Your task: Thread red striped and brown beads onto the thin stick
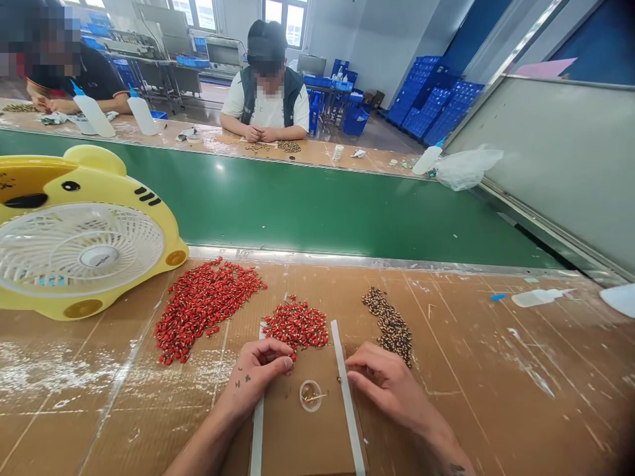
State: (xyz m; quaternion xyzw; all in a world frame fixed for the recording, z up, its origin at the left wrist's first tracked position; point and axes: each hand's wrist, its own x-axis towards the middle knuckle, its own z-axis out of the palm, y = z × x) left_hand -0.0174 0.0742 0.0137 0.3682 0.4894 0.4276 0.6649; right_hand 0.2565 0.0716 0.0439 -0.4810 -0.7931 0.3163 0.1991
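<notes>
Head view: a small clear cup (310,395) sat on brown cardboard (317,439) between the hands, slightly nearer the left hand (258,373). Red beads (296,325) lay heaped ahead, long axis crosswise, just beyond the left fingers (278,350). Left hand loosely curled; right hand (381,383) fingertips drawn together, any held piece too small to tell.

Two hands (255,377) (384,383), one clear cup (310,395), three piles of apparent beads (201,311) (296,327) (389,324).
</notes>
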